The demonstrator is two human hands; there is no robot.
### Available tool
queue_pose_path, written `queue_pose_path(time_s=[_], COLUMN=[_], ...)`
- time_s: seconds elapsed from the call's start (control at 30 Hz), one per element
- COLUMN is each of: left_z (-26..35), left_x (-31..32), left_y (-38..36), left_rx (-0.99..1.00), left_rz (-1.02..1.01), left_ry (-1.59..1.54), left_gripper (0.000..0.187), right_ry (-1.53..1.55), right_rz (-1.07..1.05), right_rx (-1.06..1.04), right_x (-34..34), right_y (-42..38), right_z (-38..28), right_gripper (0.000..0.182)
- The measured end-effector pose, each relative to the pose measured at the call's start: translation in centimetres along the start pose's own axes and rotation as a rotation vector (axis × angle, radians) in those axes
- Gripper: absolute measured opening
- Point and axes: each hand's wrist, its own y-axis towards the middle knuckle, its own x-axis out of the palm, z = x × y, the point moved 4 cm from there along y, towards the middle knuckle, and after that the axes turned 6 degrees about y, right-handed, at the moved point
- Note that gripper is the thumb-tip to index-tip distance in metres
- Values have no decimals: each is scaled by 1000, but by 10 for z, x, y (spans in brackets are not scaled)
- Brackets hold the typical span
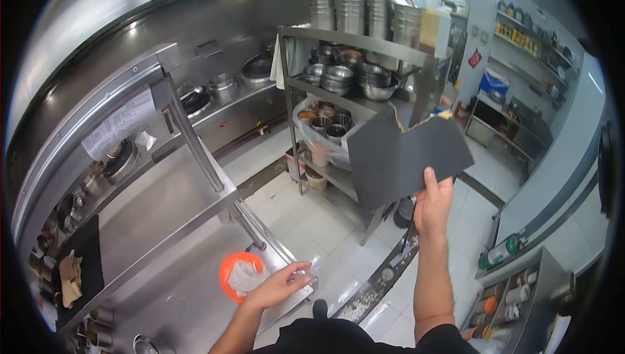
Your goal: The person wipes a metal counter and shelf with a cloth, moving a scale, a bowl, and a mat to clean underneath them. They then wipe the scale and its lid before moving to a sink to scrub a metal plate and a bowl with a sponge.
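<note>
Steel counter (163, 250) nearest, filling 7 to 9 o'clock, smooth, dull, smeared with reflections; low orange tub (227, 279) at 7, holding crumpled translucent plastic (249, 278). Left hand (283, 287) between 6 and 7, by the counter's corner, fingers loosely bent, part-open, nothing clearly held. Right hand (433, 207) at 4, pinching the dark board (416, 158) along its lower edge, thumb flat on the near face. Board held up in the air at 3: matte, dark grey, stiff-looking, angular outline, ragged notch on top with a yellowish rim. Floor (293, 224): pale glossy tiles, crossed at 5 by a dark drain strip (374, 292) littered with pale bits. At 8, a dark mat (88, 250) with crumpled brown material (70, 279) on it. Printed sheets (120, 123) hang at 10 from the counter's metal frame. At 4, low shelving (501, 302) of jars and tubs, a green cylinder (504, 253) just beyond. Metal rack (358, 41) at 12 to 1, rounded steel bowls (338, 79) nested on its shelf, tall stacks of metal containers (350, 2) above; board blocks the view of its right side. Past it, pans (257, 67) along the back range at 11. Farthest, at 2, wall shelves (521, 35) with bottles, and a blue container (495, 84).
</note>
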Motion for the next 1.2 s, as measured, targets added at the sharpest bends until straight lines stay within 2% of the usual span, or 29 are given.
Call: queue_pose_path(time_s=[0.03, 0.1, 0.17, 0.23, 0.3, 0.37, 0.47, 0.57, 0.67, 0.7, 0.8, 0.93, 0.97, 1.07, 1.2], left_z=[-26, -25, -28, -32, -31, -29, -24, -21, -24, -24, -18, -14, -21, -17, 2], left_x=[-9, -28, -43, -57, -68, -76, -84, -87, -83, -80, -67, -44, -39, -26, -12], left_y=[16, 24, 28, 38, 44, 48, 48, 49, 51, 51, 53, 70, 77, 90, 93], left_rx=[146, 206, 227, 252, 265, 286, 264, 211, 152, 132, 52, 68, 64, 38, -36], left_rz=[53, 120, 161, 206, 268, 301, 338, 423, 535, 573, 730, 872, 895, 950, 1041], left_ry=[-10, -70, -107, -176, -202, -201, -204, -188, -213, -231, -287, -394, -418, -438, -291], left_gripper=[57, 52, 48, 47, 47, 47, 48, 48, 47, 47, 49, 47, 47, 46, 51], right_ry=[-24, -76, -153, -345, -350, -390, -481, -556, -702, -677, -557, -453, -377, -245, -286], right_rz=[-21, -67, -122, -90, -94, -153, -74, -27, -45, -68, -206, -269, -320, -331, -327], right_rx=[-51, -152, -352, -341, -350, -646, -669, -643, -718, -575, -483, -320, -225, -126, 70], right_x=[18, 55, 89, 108, 135, 146, 172, 190, 211, 211, 216, 225, 230, 243, 261], right_y=[22, 70, 123, 184, 239, 312, 382, 445, 500, 512, 592, 652, 666, 696, 702], right_z=[-3, -11, -22, -28, -32, -28, -26, -13, 7, 18, 69, 135, 152, 197, 228], right_gripper=[37, 37, 35, 38, 46, 45, 37, 36, 37, 39, 37, 40, 42, 41, 43])
